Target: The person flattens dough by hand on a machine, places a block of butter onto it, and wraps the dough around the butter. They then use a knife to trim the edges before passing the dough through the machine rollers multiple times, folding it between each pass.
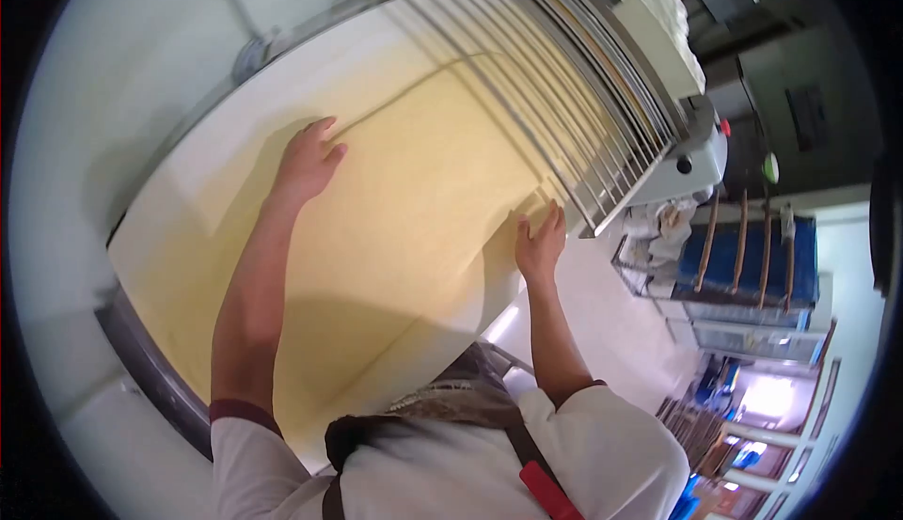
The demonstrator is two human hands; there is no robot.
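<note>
Left hand [308,158] pressing flat, fingers spread, on dough sheet [376,210]; right hand [539,243] steadying sheet edge, fingers open, keeping it straight toward metal guard [555,78].

a broad, pale yellow sheet of dough [395,210] lies flat and smooth along the white conveyor belt [226,158] of a sheeter, its far end passing under the machine's metal guard bars [546,78].

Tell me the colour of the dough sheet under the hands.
Pale yellow. The dough sheet shows best in the head view, with the left hand and right hand resting on it.
</note>
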